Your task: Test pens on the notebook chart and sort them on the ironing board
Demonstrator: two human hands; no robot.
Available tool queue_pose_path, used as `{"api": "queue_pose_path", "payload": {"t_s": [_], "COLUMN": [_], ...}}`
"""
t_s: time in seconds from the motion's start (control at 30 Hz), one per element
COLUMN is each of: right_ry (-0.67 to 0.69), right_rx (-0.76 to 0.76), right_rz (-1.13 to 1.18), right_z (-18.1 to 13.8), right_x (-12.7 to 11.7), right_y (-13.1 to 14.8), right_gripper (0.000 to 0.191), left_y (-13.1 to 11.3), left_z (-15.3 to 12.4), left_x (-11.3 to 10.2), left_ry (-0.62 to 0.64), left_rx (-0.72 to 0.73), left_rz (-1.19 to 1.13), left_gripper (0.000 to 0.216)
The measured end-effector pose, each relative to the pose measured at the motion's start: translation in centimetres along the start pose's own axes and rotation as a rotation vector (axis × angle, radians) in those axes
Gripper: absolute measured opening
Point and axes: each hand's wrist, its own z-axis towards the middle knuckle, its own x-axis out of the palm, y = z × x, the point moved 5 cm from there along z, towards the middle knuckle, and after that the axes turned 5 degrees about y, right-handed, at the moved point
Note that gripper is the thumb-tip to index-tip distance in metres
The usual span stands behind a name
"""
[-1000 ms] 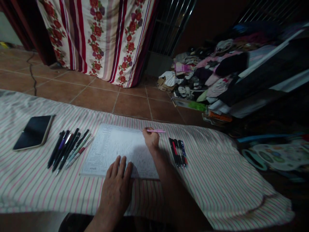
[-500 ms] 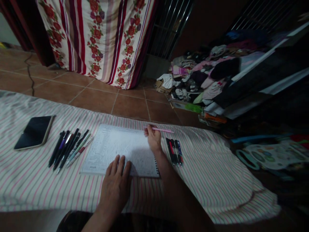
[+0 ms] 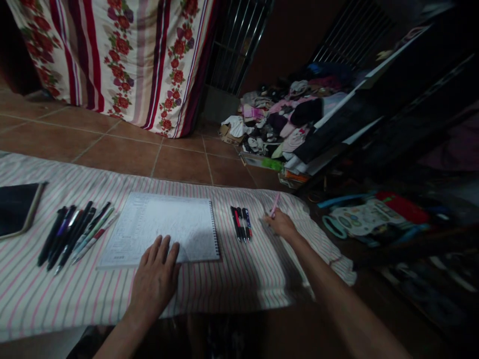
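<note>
My left hand (image 3: 157,267) lies flat with its fingers on the lower edge of a spiral-bound notebook (image 3: 175,219), whose page looks covered in faint writing. Over the right part of the striped cloth, my right hand (image 3: 281,223) is closed around a pink pen (image 3: 275,203), its upper end pointing up and away. Between the notebook and that hand, several pens (image 3: 241,224) with dark and red parts lie side by side. Left of the notebook is a larger loose bunch of pens (image 3: 73,234), mostly black, with a few lighter ones.
A dark-screened tablet or phone (image 3: 17,209) lies at the left on the striped cloth (image 3: 209,289). Beyond are a tiled floor (image 3: 123,149), a flowered curtain (image 3: 145,65) and a heap of clothes (image 3: 280,117). A coloured plastic object (image 3: 370,219) sits at the right.
My right hand has carried the pink pen from the notebook's right edge to the right, past the small row of pens. The view has turned rightward. My left hand stays on the notebook.
</note>
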Motion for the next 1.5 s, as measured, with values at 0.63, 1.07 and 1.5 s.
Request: {"api": "queue_pose_path", "payload": {"t_s": [0.63, 1.07, 1.5], "right_ry": [0.182, 0.068, 0.067], "right_rx": [-0.016, -0.066, -0.775], "right_rz": [-0.338, -0.299, 0.122], "right_z": [1.3, -1.1, -10.8], "right_x": [2.5, -0.3, 1.4], "right_y": [-6.3, 0.7, 27.4], "right_gripper": [0.027, 0.042, 0.023], "left_y": [-0.1, 0.8, 10.4], "left_z": [0.1, 0.0, -1.4], "left_x": [-0.2, -1.5, -6.5], "left_ry": [0.006, 0.012, -0.05], "left_rx": [-0.006, -0.119, -0.488], "left_rz": [-0.078, -0.197, -0.103], "left_gripper": [0.037, 0.033, 0.024]}}
